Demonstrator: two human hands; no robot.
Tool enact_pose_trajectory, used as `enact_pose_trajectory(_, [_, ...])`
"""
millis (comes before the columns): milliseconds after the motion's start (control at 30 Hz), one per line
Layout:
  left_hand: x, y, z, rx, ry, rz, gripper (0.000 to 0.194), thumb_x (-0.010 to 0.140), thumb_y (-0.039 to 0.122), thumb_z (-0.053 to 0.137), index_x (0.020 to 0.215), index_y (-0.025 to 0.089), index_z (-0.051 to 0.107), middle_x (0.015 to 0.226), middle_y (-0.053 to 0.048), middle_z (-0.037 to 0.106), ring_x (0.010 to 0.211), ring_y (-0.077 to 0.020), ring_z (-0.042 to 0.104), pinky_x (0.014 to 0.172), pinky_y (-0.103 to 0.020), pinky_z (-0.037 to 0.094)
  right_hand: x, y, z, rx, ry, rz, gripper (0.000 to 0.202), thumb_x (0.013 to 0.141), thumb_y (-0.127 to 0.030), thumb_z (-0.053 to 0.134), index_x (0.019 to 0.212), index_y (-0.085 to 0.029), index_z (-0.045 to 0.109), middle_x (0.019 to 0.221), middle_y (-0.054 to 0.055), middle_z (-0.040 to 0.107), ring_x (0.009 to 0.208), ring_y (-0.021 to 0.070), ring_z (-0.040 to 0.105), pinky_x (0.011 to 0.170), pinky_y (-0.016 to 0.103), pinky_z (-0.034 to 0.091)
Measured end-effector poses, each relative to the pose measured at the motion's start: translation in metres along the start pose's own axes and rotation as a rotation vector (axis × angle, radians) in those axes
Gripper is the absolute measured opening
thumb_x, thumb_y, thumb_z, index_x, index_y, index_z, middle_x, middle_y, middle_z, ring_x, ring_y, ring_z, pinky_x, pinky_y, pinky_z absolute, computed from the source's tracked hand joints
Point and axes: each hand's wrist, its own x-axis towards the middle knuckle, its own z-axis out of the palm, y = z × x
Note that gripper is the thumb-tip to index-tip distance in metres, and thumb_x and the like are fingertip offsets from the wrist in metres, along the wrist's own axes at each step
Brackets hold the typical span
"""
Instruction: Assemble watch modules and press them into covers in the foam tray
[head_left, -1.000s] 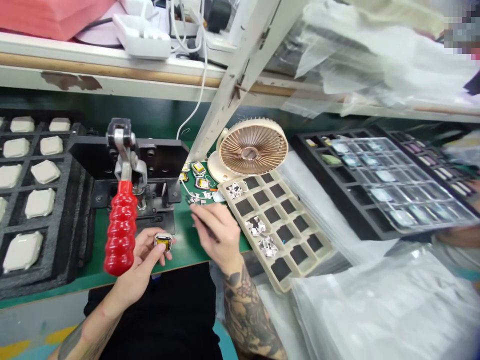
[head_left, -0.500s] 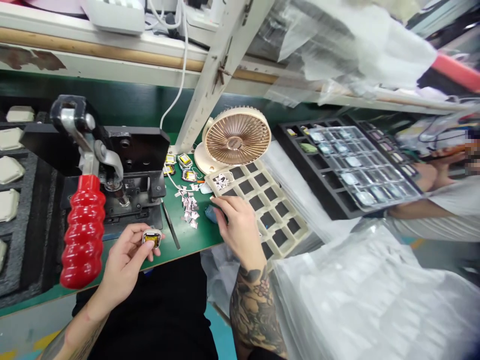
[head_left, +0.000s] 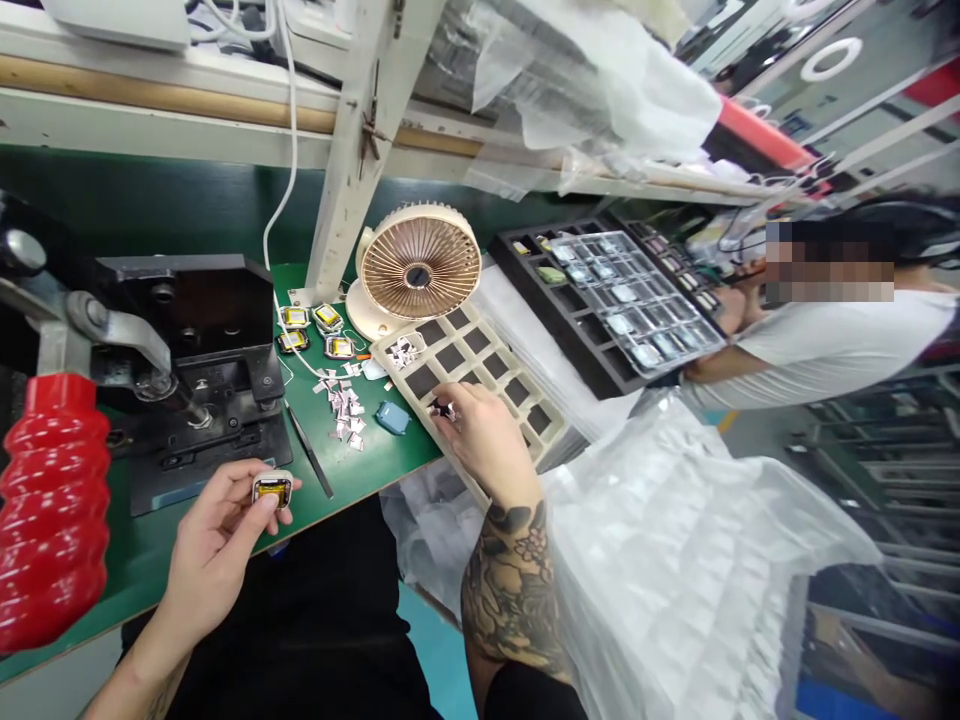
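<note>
My left hand (head_left: 221, 530) is closed round a small pale device housing (head_left: 262, 477), with its thumb on the yellow part inside. My right hand (head_left: 491, 445) reaches over the left part of a cream compartment tray (head_left: 555, 432). Its thumb and fingers are pinched together at a compartment, where something small and dark shows partly, too hidden to name. A blue piece (head_left: 392, 418) lies on the green table beside the tray. Left of it are several loose pinkish-white tabs (head_left: 345, 405) and tweezers (head_left: 307, 448). Several open housings with yellow insides (head_left: 328, 318) sit behind the tabs.
A press with a red handle (head_left: 56, 510) stands at the left. A fan (head_left: 420, 275) is behind the tray. Right of it lies a black foam tray (head_left: 525, 285) with a clear tray on top. Plastic sheeting (head_left: 675, 540) fills the right, near a co-worker's sleeve (head_left: 817, 345).
My right hand has moved from beside the blue piece to a compartment of the cream tray. The left hand still holds the housing. The view has turned right, bringing the co-worker into sight.
</note>
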Motion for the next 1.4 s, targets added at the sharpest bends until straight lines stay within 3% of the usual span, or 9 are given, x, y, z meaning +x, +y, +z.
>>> enact_pose_trajectory(167, [0.000,0.001,0.000,-0.009,0.014,0.003,0.031,0.105,0.042,0.075,0.125,0.021,0.065,0.118,-0.012,0.081,0.080,-0.0191,0.074,0.073,-0.032,0.060,0.003,0.006,0.013,0.119,-0.014,-0.021,0.018,0.095,-0.009,0.066,0.106,-0.023,0.068,0.096,0.004,0.073,0.092,0.0235,0.068,0.082,0.034,0.049])
enact_pose_trajectory(367, [-0.001,-0.002,0.000,-0.027,0.029,-0.012,0.036,0.104,0.042,0.077,0.129,0.022,0.059,0.119,-0.012,0.082,0.081,-0.0198,0.075,0.074,-0.033,0.061,-0.003,0.011,0.014,0.132,0.090,-0.014,0.033,0.102,-0.010,0.051,0.127,-0.020,0.070,0.102,0.007,0.070,0.094,0.0248,0.068,0.088,0.038,0.052])
enact_pose_trajectory(500, [-0.001,-0.007,-0.001,0.011,0.013,-0.023,0.032,0.105,0.042,0.075,0.125,0.022,0.060,0.117,-0.011,0.082,0.083,-0.0205,0.076,0.077,-0.034,0.061,-0.006,0.010,0.011,0.180,0.249,0.028,0.036,0.108,-0.016,0.043,0.124,-0.021,0.074,0.106,0.009,0.062,0.094,0.0246,0.064,0.086,0.040,0.053])
enact_pose_trajectory(700, [0.000,-0.001,-0.005,0.237,-0.132,0.126,0.020,0.109,0.037,0.068,0.122,0.023,0.072,0.107,-0.007,0.075,0.091,-0.0197,0.070,0.081,-0.031,0.054,-0.006,-0.030,0.019,0.589,0.455,-0.098,0.025,0.112,-0.024,0.050,0.109,-0.024,0.074,0.101,0.006,0.061,0.095,0.0215,0.062,0.087,0.039,0.052])
enact_pose_trajectory(867, [0.002,0.009,0.002,0.378,-0.131,0.218,0.013,0.107,0.033,0.070,0.110,0.023,0.077,0.096,-0.003,0.071,0.080,-0.0163,0.059,0.074,-0.029,0.046,-0.014,-0.108,0.054,1.153,0.320,-0.238,0.009,0.104,-0.019,0.070,0.106,-0.026,0.076,0.098,0.004,0.072,0.094,0.0214,0.070,0.086,0.040,0.058])
enact_pose_trajectory(1000, [0.003,0.008,0.005,0.325,-0.111,0.260,0.013,0.108,0.030,0.069,0.100,0.020,0.074,0.090,-0.002,0.067,0.081,-0.0162,0.058,0.076,-0.029,0.044,-0.023,-0.150,0.073,1.351,0.241,-0.349,0.020,0.094,-0.009,0.081,0.102,-0.027,0.081,0.093,0.003,0.079,0.091,0.0226,0.076,0.082,0.042,0.063])
enact_pose_trajectory(1100, [0.002,0.006,0.006,0.311,-0.087,0.248,0.025,0.108,0.033,0.070,0.088,0.019,0.068,0.080,0.000,0.061,0.076,-0.0159,0.055,0.072,-0.030,0.042,-0.023,-0.155,0.077,1.343,0.183,-0.388,0.024,0.093,-0.006,0.081,0.103,-0.027,0.083,0.094,0.004,0.081,0.093,0.0237,0.077,0.084,0.043,0.064])
enact_pose_trajectory(1267, [0.001,0.010,0.007,0.288,-0.100,0.227,0.019,0.109,0.035,0.067,0.104,0.020,0.076,0.093,-0.003,0.069,0.082,-0.0182,0.060,0.076,-0.030,0.046,-0.019,-0.142,0.074,1.286,0.131,-0.426,0.025,0.096,-0.007,0.077,0.105,-0.029,0.084,0.096,0.003,0.081,0.095,0.0238,0.077,0.088,0.045,0.064])
enact_pose_trajectory(1400, [0.002,0.014,0.007,0.238,-0.089,0.210,0.026,0.111,0.040,0.061,0.105,0.020,0.077,0.094,-0.005,0.072,0.086,-0.0213,0.065,0.083,-0.032,0.051,-0.024,-0.136,0.074,1.102,0.058,-0.459,0.023,0.094,-0.020,0.085,0.114,-0.030,0.082,0.117,0.007,0.077,0.107,0.0258,0.075,0.094,0.046,0.065])
